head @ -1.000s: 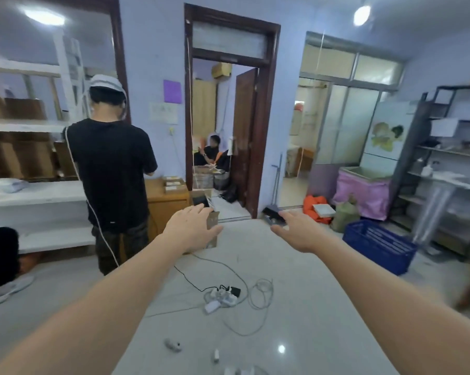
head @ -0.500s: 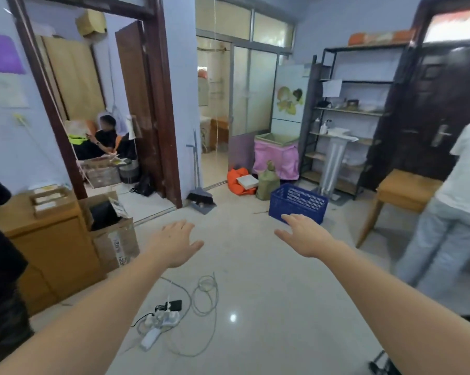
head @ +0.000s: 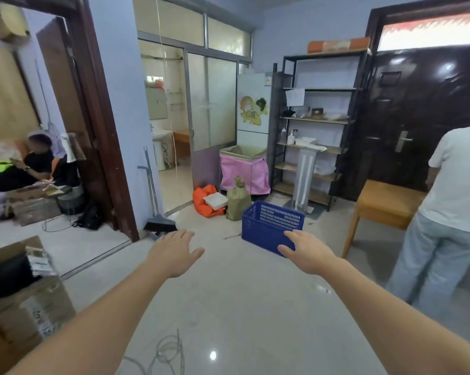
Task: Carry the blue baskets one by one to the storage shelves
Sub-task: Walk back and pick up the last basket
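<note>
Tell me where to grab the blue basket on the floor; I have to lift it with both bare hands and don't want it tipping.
Probably take the blue basket by its top rim at the two short ends, left hand and right hand reaching down from above. It sits upright with its mouth open, and its long body would balance best held at opposite ends.

Perforated plastic basket, glossy floor
</note>
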Demonstrator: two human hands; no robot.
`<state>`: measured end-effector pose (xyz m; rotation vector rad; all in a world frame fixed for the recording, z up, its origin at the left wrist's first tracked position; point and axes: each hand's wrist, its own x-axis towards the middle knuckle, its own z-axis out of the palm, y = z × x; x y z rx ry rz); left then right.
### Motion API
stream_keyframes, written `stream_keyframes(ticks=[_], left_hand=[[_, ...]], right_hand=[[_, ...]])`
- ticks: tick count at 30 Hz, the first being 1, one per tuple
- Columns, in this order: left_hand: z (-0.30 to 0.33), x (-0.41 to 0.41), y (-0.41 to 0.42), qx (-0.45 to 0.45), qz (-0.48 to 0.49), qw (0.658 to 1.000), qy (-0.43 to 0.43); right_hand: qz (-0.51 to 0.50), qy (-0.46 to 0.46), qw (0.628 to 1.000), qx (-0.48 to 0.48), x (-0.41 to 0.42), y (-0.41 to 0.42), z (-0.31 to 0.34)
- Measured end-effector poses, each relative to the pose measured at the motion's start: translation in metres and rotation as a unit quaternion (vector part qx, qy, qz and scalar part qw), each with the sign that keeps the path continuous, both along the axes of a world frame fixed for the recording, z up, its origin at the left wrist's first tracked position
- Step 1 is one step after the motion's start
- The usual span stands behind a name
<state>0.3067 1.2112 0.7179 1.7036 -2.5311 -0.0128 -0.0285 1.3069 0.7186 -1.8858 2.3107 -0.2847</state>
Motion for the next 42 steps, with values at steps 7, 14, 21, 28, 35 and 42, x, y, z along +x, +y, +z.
stream_keyframes(ticks=[7,14,21,28,35,42], left_hand=[[-0.002,-0.050,-0.141,0.016,0.006,1.000,0.002],[-0.027,-0.092,-0.315,0.038,-0.005,0.999,0.003],[-0.031,-0.136,-0.503,0.043,-0.040,0.998,-0.022],[-0.037,-0.226,-0.652,0.068,-0.094,0.993,-0.019],[-0.056,-0.344,-0.826,0.060,-0.134,0.989,-0.024],[-0.074,-0.458,-0.972,0.089,-0.146,0.985,-0.027]], right_hand=[[-0.001,-0.006,1.000,0.023,-0.047,-0.138,-0.006],[0.008,0.026,0.999,0.040,-0.095,-0.310,-0.029],[-0.037,0.023,0.998,0.054,-0.143,-0.474,-0.032],[-0.093,-0.016,0.994,0.059,-0.215,-0.595,-0.041],[-0.129,-0.032,0.989,0.068,-0.324,-0.738,-0.064],[-0.162,-0.042,0.982,0.091,-0.427,-0.868,-0.084]])
